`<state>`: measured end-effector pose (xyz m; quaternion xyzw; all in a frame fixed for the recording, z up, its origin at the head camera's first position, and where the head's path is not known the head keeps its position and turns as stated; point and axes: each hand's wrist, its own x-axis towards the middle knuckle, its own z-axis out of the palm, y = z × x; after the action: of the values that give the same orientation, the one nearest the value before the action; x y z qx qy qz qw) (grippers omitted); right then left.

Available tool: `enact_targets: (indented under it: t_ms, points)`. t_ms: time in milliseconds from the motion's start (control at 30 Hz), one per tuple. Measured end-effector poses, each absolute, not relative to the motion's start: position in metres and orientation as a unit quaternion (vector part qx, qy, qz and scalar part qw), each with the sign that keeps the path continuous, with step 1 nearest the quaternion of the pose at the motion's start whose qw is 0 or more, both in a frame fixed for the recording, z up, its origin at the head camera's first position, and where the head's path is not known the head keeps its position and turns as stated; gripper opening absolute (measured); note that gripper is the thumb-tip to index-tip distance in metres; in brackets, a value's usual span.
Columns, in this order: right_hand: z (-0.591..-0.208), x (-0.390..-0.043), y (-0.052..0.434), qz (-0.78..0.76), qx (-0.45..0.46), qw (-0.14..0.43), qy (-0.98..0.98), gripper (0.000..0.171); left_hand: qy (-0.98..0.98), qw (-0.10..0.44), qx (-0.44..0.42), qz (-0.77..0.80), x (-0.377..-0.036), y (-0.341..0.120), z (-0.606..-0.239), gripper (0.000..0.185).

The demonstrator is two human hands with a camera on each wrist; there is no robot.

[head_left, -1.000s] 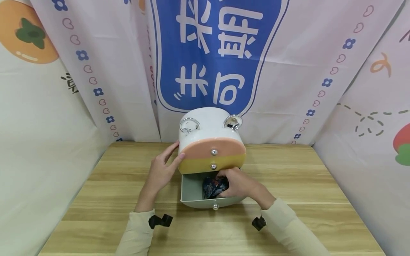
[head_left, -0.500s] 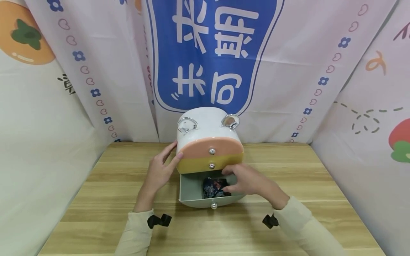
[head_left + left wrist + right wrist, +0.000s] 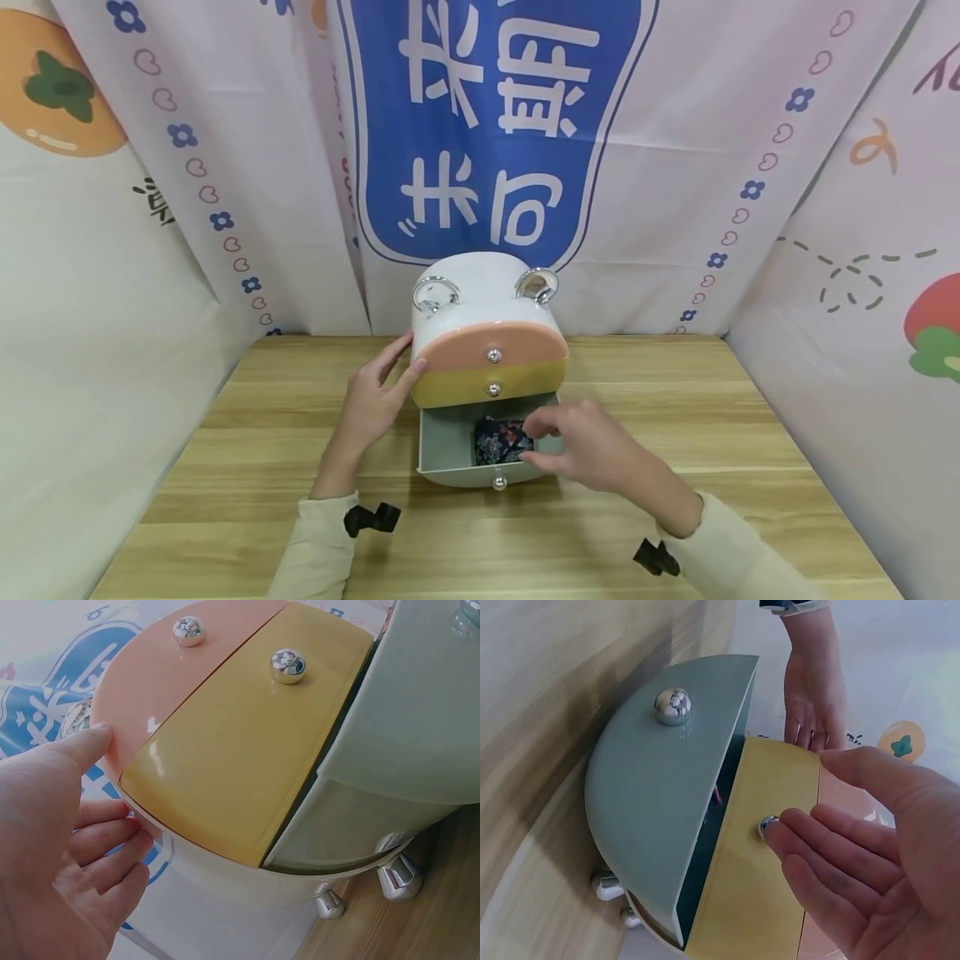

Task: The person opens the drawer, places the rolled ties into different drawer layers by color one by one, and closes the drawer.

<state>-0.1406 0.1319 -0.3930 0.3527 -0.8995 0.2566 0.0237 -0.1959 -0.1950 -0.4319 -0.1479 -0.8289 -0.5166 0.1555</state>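
A small round-topped drawer box (image 3: pixel 480 304) stands on the wooden table (image 3: pixel 225 433), with a peach top drawer (image 3: pixel 487 344), a yellow middle drawer (image 3: pixel 491 385) and a grey-green bottom drawer (image 3: pixel 442 446) pulled out. A dark patterned cloth (image 3: pixel 498 440) lies inside the open drawer. My left hand (image 3: pixel 372 400) rests with straight fingers against the box's left side (image 3: pixel 112 750). My right hand (image 3: pixel 592 446) hovers open over the drawer's right part, holding nothing; its fingers (image 3: pixel 832 855) are relaxed in front of the yellow drawer (image 3: pixel 757 885).
Printed fabric walls (image 3: pixel 495 125) enclose the table at the back and on both sides. The box has two silver ring handles (image 3: pixel 435 292) on top and silver feet (image 3: pixel 397 874). Bare tabletop lies left, right and in front of the box.
My right hand has let go of the dark cloth, leaving it in the bottom drawer, and has drawn back to the right and toward me. The left hand has stayed on the box.
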Motion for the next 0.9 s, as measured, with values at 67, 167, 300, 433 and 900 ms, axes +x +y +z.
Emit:
enact_targets:
  t_ms: [67,167,300,433,900]
  points:
    - [-0.396,-0.136,0.131,0.264,0.35,0.033,-0.898,0.018,-0.83,0.156,-0.147,-0.516,-0.196,-0.196,-0.432,0.057]
    - [-0.403,-0.129,0.129,0.275,0.351,0.048,-0.894,0.015,-0.83,0.156,-0.146,-0.515,-0.196,-0.196,-0.433,0.057]
    - [-0.418,-0.121,0.126,0.284,0.35,0.058,-0.891,0.014,-0.83,0.155,-0.146,-0.516,-0.196,-0.196,-0.433,0.057]
    - [-0.436,-0.115,0.121,0.282,0.337,0.058,-0.896,0.015,-0.829,0.156,-0.146,-0.517,-0.197,-0.195,-0.432,0.057]
    - [-0.484,-0.106,0.108,0.291,0.283,0.067,-0.911,0.015,-0.826,0.157,-0.144,-0.522,-0.197,-0.196,-0.433,0.057]
